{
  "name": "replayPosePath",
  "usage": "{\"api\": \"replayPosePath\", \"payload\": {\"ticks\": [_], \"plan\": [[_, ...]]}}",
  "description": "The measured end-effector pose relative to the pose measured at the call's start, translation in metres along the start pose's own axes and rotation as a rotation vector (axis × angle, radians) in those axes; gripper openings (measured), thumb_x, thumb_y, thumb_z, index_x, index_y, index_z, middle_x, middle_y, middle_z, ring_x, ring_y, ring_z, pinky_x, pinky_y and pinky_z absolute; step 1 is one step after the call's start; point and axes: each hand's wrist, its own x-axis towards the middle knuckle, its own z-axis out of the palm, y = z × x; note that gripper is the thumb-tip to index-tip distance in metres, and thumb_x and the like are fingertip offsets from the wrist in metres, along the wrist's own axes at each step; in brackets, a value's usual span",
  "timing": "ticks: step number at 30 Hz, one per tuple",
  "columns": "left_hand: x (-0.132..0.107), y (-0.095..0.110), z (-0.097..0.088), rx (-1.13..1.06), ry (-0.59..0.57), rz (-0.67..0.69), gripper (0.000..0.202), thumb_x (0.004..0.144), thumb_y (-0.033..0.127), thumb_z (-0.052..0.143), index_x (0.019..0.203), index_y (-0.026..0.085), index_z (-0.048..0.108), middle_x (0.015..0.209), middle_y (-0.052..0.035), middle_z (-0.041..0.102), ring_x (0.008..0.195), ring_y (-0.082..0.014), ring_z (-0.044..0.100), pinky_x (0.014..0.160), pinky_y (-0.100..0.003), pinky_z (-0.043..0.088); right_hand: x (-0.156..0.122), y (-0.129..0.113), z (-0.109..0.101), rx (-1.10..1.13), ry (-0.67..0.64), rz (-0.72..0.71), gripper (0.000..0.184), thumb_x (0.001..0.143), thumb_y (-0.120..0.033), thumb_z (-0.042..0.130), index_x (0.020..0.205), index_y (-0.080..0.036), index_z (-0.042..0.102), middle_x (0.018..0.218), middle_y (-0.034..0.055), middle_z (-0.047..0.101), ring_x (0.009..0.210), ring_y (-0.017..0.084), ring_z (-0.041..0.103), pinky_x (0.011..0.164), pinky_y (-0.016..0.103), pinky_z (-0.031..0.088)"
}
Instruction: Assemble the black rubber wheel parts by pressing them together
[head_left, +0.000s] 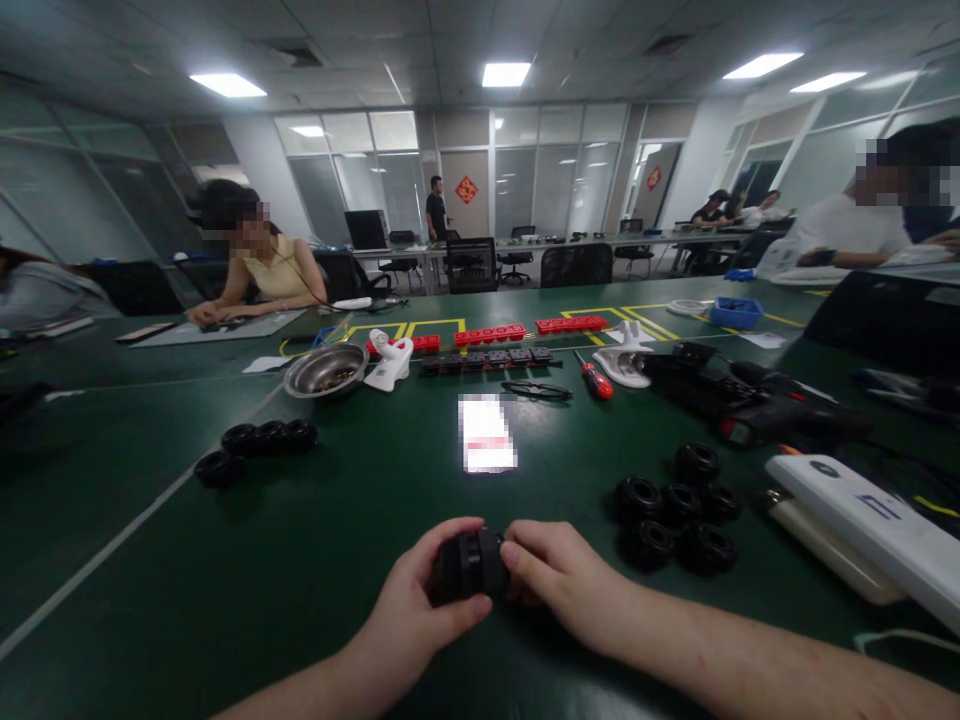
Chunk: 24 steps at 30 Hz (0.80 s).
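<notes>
"Tabletop (337, 520) looks busy. What have you got hold of?"

"A ridged black piece (472, 565), close in front of me. My left hand (409, 600) curls round its left side, thumb to the near side and index finger over the far one. My right hand (559, 575) pinches the right end between thumb and fingers."

"Is it resting on anything?"

"I can't tell; my grip hides its underside."

"And those black rings (679, 516) over on your right?"

"Six of them, bunched together beyond my right hand, near a long white box (877, 520). Off to my left sit four more rings (270, 436): three in a close row, one at the near left end."

"What's straight ahead?"

"A bright rectangle (487, 435), its face blurred out. Farther on I see a metal bowl (322, 376) to the left, a red and black screwdriver (598, 380) to the right, and three red trays (491, 335) in a line behind."
</notes>
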Motion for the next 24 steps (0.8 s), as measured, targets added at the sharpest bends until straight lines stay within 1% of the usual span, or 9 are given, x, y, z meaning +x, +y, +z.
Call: {"api": "replayPosePath", "payload": {"ticks": [2,6,9,11,15,18,20,22,24], "plan": [[0.001,-0.002,-0.001,-0.029,-0.018,0.015,0.047,0.053,0.029,0.072,0.096,0.020,0.055,0.097,-0.0068,0.062,0.095,-0.0256,0.056,0.085,-0.039,0.041,-0.004,-0.005,-0.002,-0.146,0.052,-0.088,0.015,0.076,-0.029,0.052,0.085,-0.017,0.052,0.073,0.0012,0.056,0.062,0.013,0.051,0.056,0.023,0.040],[0.002,-0.003,-0.003,-0.031,-0.031,0.033,0.043,0.054,0.032,0.071,0.092,0.018,0.056,0.094,-0.0066,0.063,0.093,-0.0249,0.056,0.084,-0.038,0.041,-0.010,-0.010,-0.005,-0.269,0.099,-0.194,0.043,0.068,-0.028,0.062,0.107,-0.019,0.045,0.091,0.0040,0.056,0.072,0.015,0.052,0.063,0.026,0.041],[-0.002,-0.002,-0.002,-0.034,-0.022,0.022,0.044,0.054,0.024,0.071,0.094,0.020,0.054,0.095,-0.0043,0.061,0.092,-0.0222,0.056,0.082,-0.035,0.043,-0.008,-0.007,-0.006,-0.232,0.088,-0.122,0.024,0.081,-0.037,0.046,0.094,-0.017,0.051,0.075,0.0013,0.057,0.063,0.014,0.052,0.057,0.024,0.040],[-0.003,-0.002,-0.002,-0.026,-0.048,0.018,0.045,0.054,0.021,0.071,0.096,0.021,0.054,0.096,-0.0038,0.061,0.092,-0.0215,0.056,0.082,-0.034,0.042,-0.006,-0.006,-0.005,-0.253,0.058,-0.084,0.029,0.087,-0.035,0.033,0.079,-0.016,0.054,0.065,0.0004,0.055,0.059,0.013,0.051,0.054,0.023,0.039],[-0.001,-0.003,-0.003,0.005,-0.096,0.045,0.042,0.058,0.028,0.068,0.097,0.019,0.054,0.097,-0.0058,0.061,0.094,-0.0231,0.055,0.083,-0.034,0.042,-0.009,-0.008,-0.006,-0.334,0.070,-0.190,0.020,0.080,-0.034,0.049,0.090,-0.017,0.054,0.077,0.0029,0.059,0.068,0.015,0.053,0.061,0.026,0.041],[-0.001,-0.003,-0.004,0.033,-0.079,0.068,0.043,0.059,0.032,0.067,0.097,0.018,0.054,0.096,-0.0069,0.061,0.093,-0.0239,0.055,0.082,-0.035,0.042,-0.012,-0.007,-0.006,-0.325,0.133,-0.286,0.040,0.072,-0.036,0.059,0.106,-0.018,0.047,0.095,0.0069,0.057,0.081,0.019,0.053,0.070,0.030,0.042],[-0.002,-0.003,-0.004,0.039,-0.064,0.073,0.045,0.057,0.032,0.068,0.097,0.018,0.054,0.097,-0.0067,0.061,0.093,-0.0239,0.056,0.081,-0.034,0.043,-0.010,-0.004,-0.005,-0.244,0.148,-0.246,0.040,0.074,-0.040,0.054,0.106,-0.017,0.045,0.093,0.0066,0.057,0.078,0.018,0.053,0.068,0.030,0.043],[-0.004,-0.003,-0.003,0.057,-0.042,0.085,0.047,0.056,0.032,0.070,0.098,0.019,0.053,0.097,-0.0060,0.061,0.092,-0.0233,0.056,0.080,-0.033,0.043,-0.006,0.000,-0.003,-0.101,0.108,-0.154,0.035,0.081,-0.047,0.040,0.093,-0.016,0.051,0.077,0.0045,0.059,0.066,0.015,0.054,0.060,0.028,0.043],[-0.004,-0.004,-0.003,0.102,-0.036,0.096,0.050,0.054,0.030,0.072,0.099,0.020,0.052,0.095,-0.0053,0.062,0.089,-0.0225,0.057,0.079,-0.032,0.044,-0.003,0.003,0.000,0.056,0.023,-0.058,0.048,0.085,-0.051,0.023,0.074,-0.014,0.052,0.060,0.0023,0.055,0.053,0.013,0.051,0.050,0.025,0.042]]}}
